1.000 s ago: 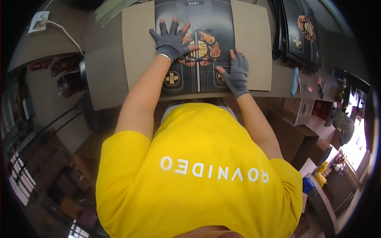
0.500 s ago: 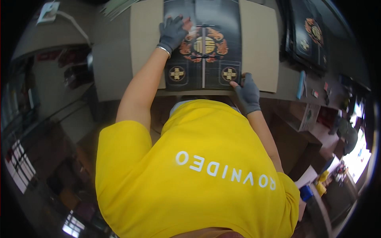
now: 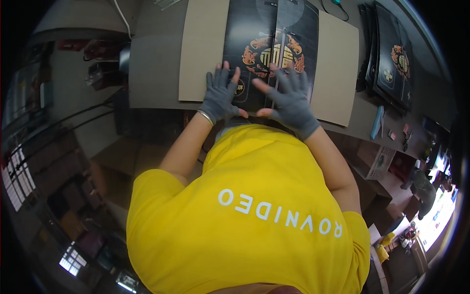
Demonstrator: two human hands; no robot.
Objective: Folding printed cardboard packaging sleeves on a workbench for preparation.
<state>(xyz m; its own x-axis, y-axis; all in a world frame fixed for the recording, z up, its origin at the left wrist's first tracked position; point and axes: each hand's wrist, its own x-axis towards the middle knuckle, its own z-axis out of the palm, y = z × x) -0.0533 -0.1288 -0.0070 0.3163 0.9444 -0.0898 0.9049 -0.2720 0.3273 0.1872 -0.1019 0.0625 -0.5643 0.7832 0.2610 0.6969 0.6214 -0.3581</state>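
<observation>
A black printed panel (image 3: 247, 36), split by a lengthwise seam, lies on a larger beige board (image 3: 200, 49) at the table's near edge. Orange and gold figures ring a gold emblem across the seam. My left hand (image 3: 219, 98), in a grey glove with bare fingertips, is spread over the panel's near left corner. Gloved the same way, my right hand (image 3: 292, 100) has its fingers spread over the near right part, hiding the corner there. Neither hand grips anything. Whether the right fingertips press on the surface or hover just above it, I cannot tell.
On the right of the grey table (image 3: 154, 63) stands a stack of similar black panels (image 3: 391, 73). Nearer lie a light-blue strip-like object (image 3: 377, 122), a small red-and-white item (image 3: 391, 134) and scissors (image 3: 407, 141). A cable with a green end (image 3: 336, 2) is at the far edge.
My left hand has come back from the panel's far left part to its near left corner. The right hand has moved from the near right edge onto the panel, fingers now spread.
</observation>
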